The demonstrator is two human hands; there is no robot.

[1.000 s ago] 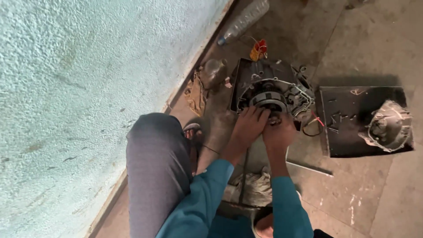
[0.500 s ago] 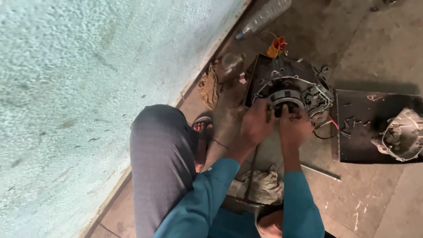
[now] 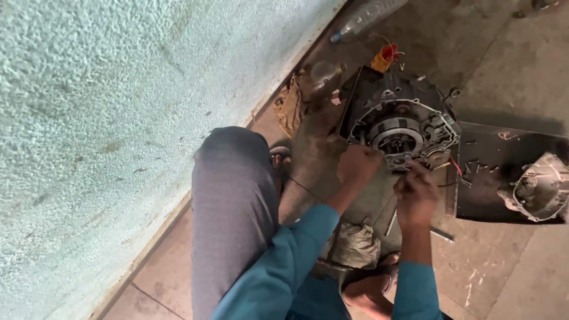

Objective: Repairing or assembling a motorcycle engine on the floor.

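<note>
Below, an opened motorcycle engine (image 3: 400, 121) sits on the floor (image 3: 521, 266) beside a wall. Left hand (image 3: 357, 165), fingers curled, touches its near edge; right hand (image 3: 416, 192) pinches something too small to identify just beside it.

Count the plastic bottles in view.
2. One clear bottle lies on the floor at the top, by the wall. A second, dusty bottle lies left of the engine, near the rag. Others may be hidden outside the view.
</note>
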